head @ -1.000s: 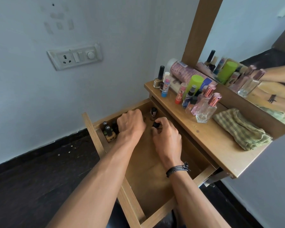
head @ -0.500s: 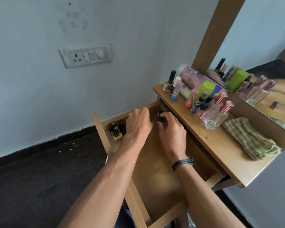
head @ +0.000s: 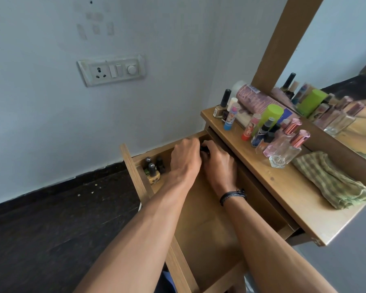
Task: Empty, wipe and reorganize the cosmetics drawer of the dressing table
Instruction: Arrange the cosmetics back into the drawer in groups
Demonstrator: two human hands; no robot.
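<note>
**Fingers (head: 212,146) curled deep in the drawer (head: 209,218)**

The right hand (head: 219,163) pinches a dark-capped bottle (head: 205,149) at the drawer's 12 o'clock end. The left hand (head: 185,159) curls beside it, its hold hidden. Nail polishes (head: 152,170) stand at 10 o'clock. The bottle is probably light, slick, breakable glass, so grip the cap. A second ago the hands were further apart, with one bottle standing free between them.

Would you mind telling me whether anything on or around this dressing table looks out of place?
Yes: the pink printed cylindrical can lies on its side at the foot of the mirror, while the small bottles around it stand upright. A few pale crumbs also dot the dark floor.
</note>
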